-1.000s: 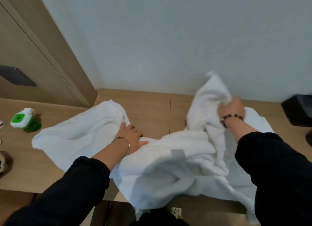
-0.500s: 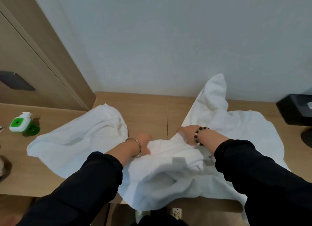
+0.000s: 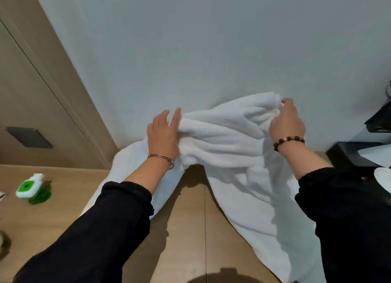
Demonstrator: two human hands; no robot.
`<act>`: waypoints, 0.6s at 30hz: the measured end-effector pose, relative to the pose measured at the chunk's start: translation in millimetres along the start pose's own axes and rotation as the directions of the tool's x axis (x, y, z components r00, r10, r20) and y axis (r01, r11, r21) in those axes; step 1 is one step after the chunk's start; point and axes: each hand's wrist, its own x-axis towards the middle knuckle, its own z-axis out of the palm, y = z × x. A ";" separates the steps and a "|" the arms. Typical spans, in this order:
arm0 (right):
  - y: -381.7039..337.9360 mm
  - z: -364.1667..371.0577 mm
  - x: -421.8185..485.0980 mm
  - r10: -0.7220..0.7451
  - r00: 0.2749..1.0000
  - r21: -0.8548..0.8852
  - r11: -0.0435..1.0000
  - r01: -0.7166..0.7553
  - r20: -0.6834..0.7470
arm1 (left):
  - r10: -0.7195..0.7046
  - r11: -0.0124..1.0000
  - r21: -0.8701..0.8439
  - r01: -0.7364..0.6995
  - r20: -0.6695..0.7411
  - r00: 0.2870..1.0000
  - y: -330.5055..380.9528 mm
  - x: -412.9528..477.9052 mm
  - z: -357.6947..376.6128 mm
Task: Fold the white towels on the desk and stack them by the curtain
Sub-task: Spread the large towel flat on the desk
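A wooden surface (image 3: 186, 229) is overhung by a white towel (image 3: 224, 134), held up against the wall with its ends trailing onto the wood. Its bunched upper edge is gripped by the left hand (image 3: 163, 134) and pinched by the right hand (image 3: 287, 121). A green-and-white bottle (image 3: 28, 186) is seen far left, its label unreadable.

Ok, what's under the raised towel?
The left hand and right hand hold the towel up in the middle; under it shows bare desk with a seam and a shadow. Where the towel drapes at left and right, whatever lies beneath is covered.
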 end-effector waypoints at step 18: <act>56.3 144.8 -189.0 -0.117 0.567 -0.194 0.867 0.459 0.815 | -0.297 0.953 0.257 0.163 0.667 0.683 -27.1 -143.1 110.8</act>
